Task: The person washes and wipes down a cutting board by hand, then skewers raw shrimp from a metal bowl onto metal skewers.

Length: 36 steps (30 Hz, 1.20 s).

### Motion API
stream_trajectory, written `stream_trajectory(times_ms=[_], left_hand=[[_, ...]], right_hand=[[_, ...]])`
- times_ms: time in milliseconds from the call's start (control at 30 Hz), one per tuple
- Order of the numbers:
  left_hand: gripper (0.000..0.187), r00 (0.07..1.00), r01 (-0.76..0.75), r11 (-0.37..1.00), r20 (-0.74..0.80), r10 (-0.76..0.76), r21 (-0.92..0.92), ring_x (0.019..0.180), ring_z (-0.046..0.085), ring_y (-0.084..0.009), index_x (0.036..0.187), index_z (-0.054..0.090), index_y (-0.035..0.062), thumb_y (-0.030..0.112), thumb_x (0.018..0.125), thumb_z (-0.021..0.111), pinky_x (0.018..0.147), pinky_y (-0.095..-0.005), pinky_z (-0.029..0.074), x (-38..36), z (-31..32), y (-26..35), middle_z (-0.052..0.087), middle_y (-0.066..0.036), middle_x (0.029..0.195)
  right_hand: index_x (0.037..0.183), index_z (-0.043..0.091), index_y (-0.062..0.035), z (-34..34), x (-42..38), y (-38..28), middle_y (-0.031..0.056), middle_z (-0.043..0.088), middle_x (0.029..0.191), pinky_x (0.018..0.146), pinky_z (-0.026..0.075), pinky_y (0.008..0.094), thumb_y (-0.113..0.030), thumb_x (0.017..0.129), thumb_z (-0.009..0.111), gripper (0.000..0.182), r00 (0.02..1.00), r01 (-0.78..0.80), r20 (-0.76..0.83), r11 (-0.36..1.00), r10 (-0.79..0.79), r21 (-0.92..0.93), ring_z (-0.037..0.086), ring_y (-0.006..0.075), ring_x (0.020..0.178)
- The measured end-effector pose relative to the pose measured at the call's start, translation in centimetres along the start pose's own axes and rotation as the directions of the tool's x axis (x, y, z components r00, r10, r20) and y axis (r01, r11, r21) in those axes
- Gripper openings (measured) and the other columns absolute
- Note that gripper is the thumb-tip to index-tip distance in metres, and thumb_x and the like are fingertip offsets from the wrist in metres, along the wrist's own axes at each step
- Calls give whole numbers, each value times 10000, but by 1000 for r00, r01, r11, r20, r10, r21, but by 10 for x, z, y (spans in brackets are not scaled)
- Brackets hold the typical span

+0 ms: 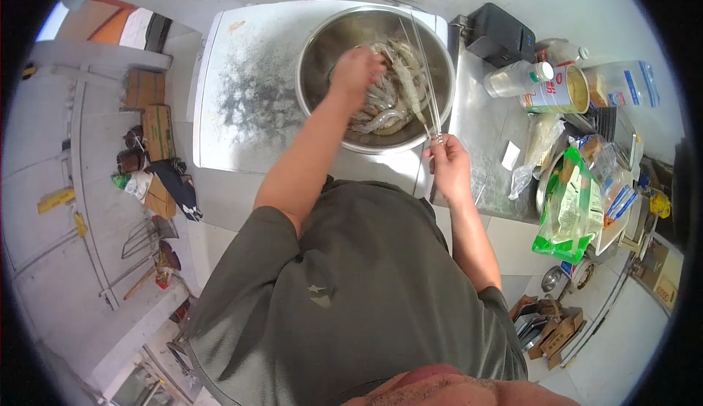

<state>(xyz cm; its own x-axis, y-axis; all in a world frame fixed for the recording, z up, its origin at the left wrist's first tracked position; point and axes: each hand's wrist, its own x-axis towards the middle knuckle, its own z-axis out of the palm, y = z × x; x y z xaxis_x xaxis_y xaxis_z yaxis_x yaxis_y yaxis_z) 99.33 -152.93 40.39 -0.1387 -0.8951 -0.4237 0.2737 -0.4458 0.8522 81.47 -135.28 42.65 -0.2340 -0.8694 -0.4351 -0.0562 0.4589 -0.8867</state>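
A large steel bowl (322,43) stands on a white counter (249,84) and holds several raw grey shrimp (399,84). My left hand (356,71) reaches into the bowl, fingers closed down among the shrimp. My right hand (448,164) is at the bowl's near rim and grips the ends of long thin metal chopsticks (425,69), which run up across the bowl over the shrimp. My grey shirt fills the lower middle of the view.
Right of the bowl a steel worktop (476,120) carries a black box (501,34), a plastic bottle (518,78), an open tin can (556,91), plastic bags and a green packet (567,212). Cardboard boxes (157,131) and tools lie on the floor at the left.
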Motion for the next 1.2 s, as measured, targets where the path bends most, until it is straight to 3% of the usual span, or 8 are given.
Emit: stream_trajectory(times_ms=[167,267,300,433,533,633,933,1200], left_hand=[[332,998,37,874,-57,-11,484,772,636,-200,1005,639,-22,267,844,613,674,-317,498,25,-36,14,656,-101,879],[331,991,-100,383,60,116,918,847,650,-270,981,658,-21,269,829,607,737,-359,498,37,-36,11,668,-165,933],[354,997,-74,268,62,52,960,980,609,-373,1033,659,34,303,808,607,872,-430,477,44,-35,12,633,-195,1077],[311,998,68,65,-67,-16,996,1054,595,-338,1068,648,31,197,815,575,887,-423,480,56,-17,5,621,-196,1118],[310,996,52,-70,-58,-75,996,1063,597,-327,1075,643,27,149,795,590,883,-415,486,60,-10,6,616,-195,1135],[304,990,51,-135,-68,-123,990,1051,594,-357,1055,648,2,163,801,607,865,-425,488,65,-4,6,629,-189,1109],[343,988,87,-25,-89,-129,996,1106,575,-323,1084,648,21,105,753,609,930,-383,460,99,-13,-11,598,-203,1166],[488,995,-41,5,41,-91,999,1070,578,-341,1158,591,14,220,722,665,921,-397,460,85,-12,0,598,-202,1157]], right_hand=[[926,557,-4,-14,11,-13,35,616,726,516,421,251,-152,936,485,165,998,47,-22,986,-51,-160,530,89,538],[947,565,-5,-17,24,-21,140,652,781,609,474,361,-183,931,480,198,995,65,-53,944,-86,-323,633,261,626],[955,565,-5,-18,28,-23,164,650,793,628,477,386,-187,929,484,201,990,81,-68,904,-121,-420,635,303,647],[960,562,-7,-20,27,-49,241,625,831,703,464,465,-201,922,494,209,983,83,-92,838,-157,-539,607,425,762],[929,552,-4,-24,32,-46,246,623,823,707,453,475,-202,920,494,207,937,167,-131,747,-322,-644,600,425,800],[898,540,-2,-26,24,-60,254,617,822,711,445,491,-199,919,493,204,936,155,-143,743,-321,-652,583,440,830],[920,532,-9,-32,13,-48,264,612,798,696,445,512,-198,910,495,193,933,128,-147,681,-330,-721,583,449,799],[973,557,-5,-50,-3,-26,225,639,789,688,472,468,-198,925,470,217,954,22,-228,803,-195,-596,619,400,751]])
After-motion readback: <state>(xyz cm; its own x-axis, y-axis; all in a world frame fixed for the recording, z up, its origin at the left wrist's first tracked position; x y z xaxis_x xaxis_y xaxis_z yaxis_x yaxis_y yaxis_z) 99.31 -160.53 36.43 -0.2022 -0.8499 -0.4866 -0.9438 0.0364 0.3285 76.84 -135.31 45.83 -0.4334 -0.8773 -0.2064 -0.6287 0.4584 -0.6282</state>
